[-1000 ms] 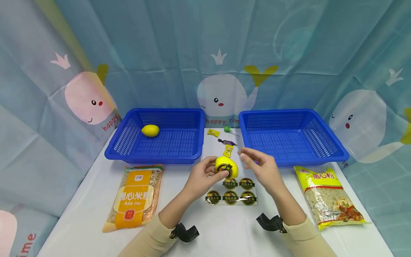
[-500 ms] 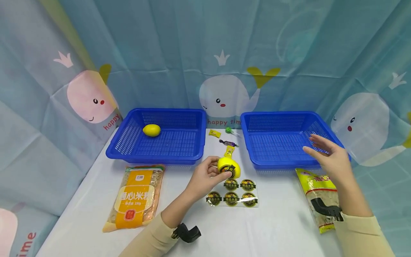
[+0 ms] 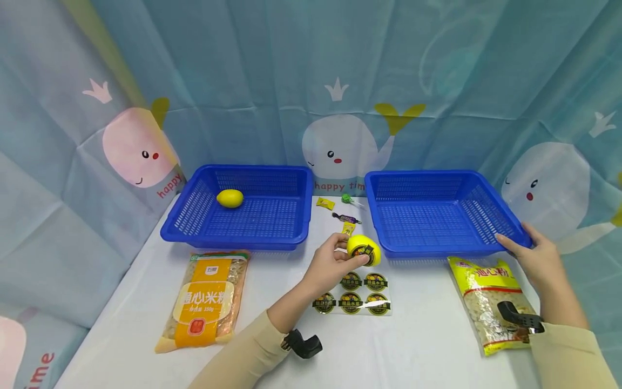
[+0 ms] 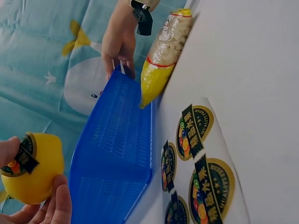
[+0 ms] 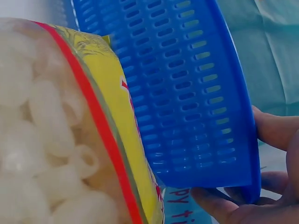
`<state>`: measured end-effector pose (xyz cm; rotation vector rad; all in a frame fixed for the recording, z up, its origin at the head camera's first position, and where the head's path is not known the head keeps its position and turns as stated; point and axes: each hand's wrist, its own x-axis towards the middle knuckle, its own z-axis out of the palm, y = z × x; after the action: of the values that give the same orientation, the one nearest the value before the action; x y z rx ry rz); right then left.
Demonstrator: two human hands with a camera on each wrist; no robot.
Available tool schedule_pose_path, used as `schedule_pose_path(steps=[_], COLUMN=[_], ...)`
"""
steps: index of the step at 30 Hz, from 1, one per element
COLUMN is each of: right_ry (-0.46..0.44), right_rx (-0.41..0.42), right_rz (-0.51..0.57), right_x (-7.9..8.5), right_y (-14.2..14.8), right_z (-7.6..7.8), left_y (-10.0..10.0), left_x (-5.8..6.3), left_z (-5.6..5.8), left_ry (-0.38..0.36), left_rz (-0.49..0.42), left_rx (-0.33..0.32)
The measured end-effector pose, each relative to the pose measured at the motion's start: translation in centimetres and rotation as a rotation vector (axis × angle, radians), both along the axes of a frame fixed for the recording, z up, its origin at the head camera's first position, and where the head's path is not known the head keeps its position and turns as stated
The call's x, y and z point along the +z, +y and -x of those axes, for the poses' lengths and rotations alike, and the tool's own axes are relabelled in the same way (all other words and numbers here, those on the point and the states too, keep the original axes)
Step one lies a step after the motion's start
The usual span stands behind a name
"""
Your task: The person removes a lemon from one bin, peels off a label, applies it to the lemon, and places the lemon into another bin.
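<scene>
Grip of the left hand (image 3: 335, 263) is applied to a yellow lemon (image 3: 357, 240), the thumb being set on its label (image 3: 362, 250) and the fingers curled around the opposite side. The lemon is held above the counter (image 3: 427, 346), near the far edge of the sticker sheet (image 3: 363, 294) and near the closest left corner of the right basket (image 3: 418, 216). The right hand (image 3: 546, 258) has been moved from beside the lemon within the last second and is clasped on the rim at the basket's near right corner; the lemon has been shifted slightly rightward. By judgement, support of the lemon is thus left to one hand, and the other is freed for the basket. The lemon is smooth, rounded and bright; the label is dark and circular, crossed by a banner and printed with coloured fruit. A second lemon (image 3: 230, 198) is contained in the left basket (image 3: 233, 242).
</scene>
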<state>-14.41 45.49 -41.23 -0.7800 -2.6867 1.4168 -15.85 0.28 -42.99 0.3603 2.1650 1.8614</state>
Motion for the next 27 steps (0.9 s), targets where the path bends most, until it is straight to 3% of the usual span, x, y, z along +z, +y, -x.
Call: schedule_pose_path(steps=[9, 16, 21, 27], right_ry=[0.015, 0.022, 0.013, -0.010], right_rx=[0.008, 0.015, 0.024, 0.002], right_rz=[-0.018, -0.026, -0.035, -0.018], right_x=[-0.4, -0.4, -0.4, -0.7], right_y=[-0.1, -0.3, -0.2, 0.0], right_z=[-0.6, -0.7, -0.7, -0.8], left_y=[3.7, 6.1, 7.0, 7.1], left_x=[0.8, 1.5, 2.0, 2.1], left_z=[1.8, 3.1, 3.5, 3.6], left_ry=[0.053, 0.052, 0.077, 0.039], left_rz=[0.049, 0.078, 0.110, 0.110], left_rx=[0.058, 0.115, 0.135, 0.119])
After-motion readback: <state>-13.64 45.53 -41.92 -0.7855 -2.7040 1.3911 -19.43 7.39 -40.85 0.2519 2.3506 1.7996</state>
